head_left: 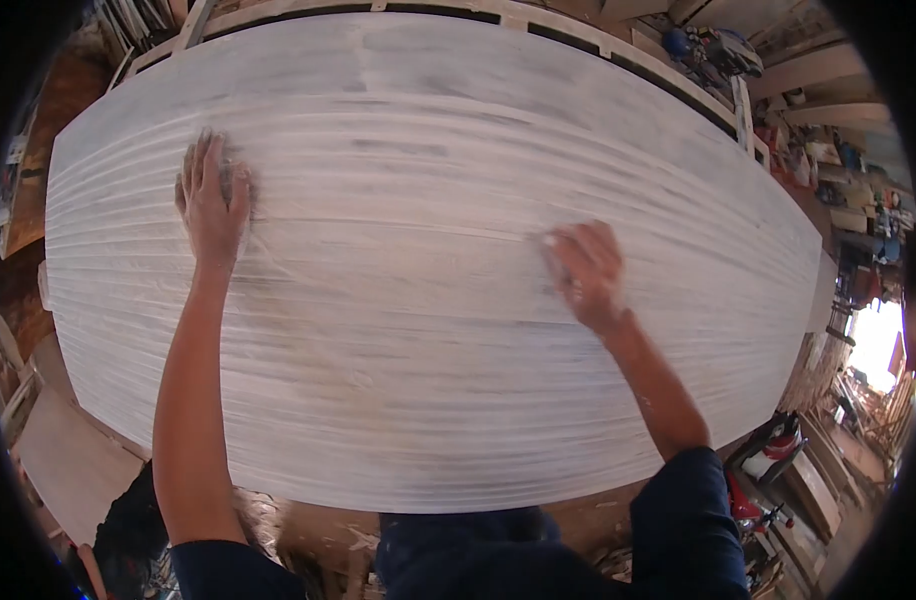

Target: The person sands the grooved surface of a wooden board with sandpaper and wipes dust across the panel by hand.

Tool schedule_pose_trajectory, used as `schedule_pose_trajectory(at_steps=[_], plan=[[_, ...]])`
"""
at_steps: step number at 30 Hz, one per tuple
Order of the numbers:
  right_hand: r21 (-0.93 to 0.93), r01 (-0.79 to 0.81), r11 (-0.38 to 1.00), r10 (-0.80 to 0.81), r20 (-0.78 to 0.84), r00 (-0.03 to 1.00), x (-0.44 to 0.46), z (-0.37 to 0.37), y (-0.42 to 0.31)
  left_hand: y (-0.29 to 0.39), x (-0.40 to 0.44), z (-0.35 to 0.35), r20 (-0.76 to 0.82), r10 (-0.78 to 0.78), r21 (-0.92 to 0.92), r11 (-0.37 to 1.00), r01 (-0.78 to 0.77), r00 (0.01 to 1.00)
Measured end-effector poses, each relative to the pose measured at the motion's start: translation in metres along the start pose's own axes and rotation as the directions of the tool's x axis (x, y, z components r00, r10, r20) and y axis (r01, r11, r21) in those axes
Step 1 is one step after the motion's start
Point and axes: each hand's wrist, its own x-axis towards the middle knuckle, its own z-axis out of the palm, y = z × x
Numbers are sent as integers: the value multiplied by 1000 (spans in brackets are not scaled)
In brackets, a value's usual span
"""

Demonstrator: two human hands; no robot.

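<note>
A large pale panel with long parallel grooves [398,300] fills the middle of the view, coated in whitish dust. My left hand [215,195] rests on its upper left part, fingers spread; a dark patch shows beside the fingers and thumb, too unclear to name. Right of the middle, my right hand [586,262] is at the panel's surface, its fingers curled and slightly blurred. Whatever that hand pinches, if anything, is hidden or smeared. Both forearms reach in from the bottom edge, and dusty marks show on both hands.
A wooden frame [618,48] runs behind the panel's far edge. Tools and a blue object [678,42] lie at the upper right. A flat board [73,455] is at the lower left, and a red and white machine [773,450] stands at the lower right.
</note>
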Motion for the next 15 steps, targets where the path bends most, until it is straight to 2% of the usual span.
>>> schedule_pose_trajectory(at_steps=[2,5,7,10,12,13,15], plan=[[7,-86,996,87,-25,996,-3,-7,-2,0,-1,-3,4,-2,19,1000,2,1000],[-23,1,1000,0,36,999,40,38,-42,5,2,-8,15,-8,22,1000,7,1000],[129,2,992,-4,14,1000,79,60,-69,6,1,-8,20,-1,-13,1000,1,1000],[-3,-22,1000,22,45,999,47,45,-47,4,0,-5,34,-23,27,999,22,999],[-116,-69,991,74,46,996,-12,18,-5,3,0,-3,31,-21,8,1000,21,999],[-66,-114,991,120,82,989,-20,-12,6,2,0,-2,24,-21,3,1000,21,999],[-61,-97,993,101,72,992,-23,-7,9,0,0,0,22,-23,17,1000,22,1000]])
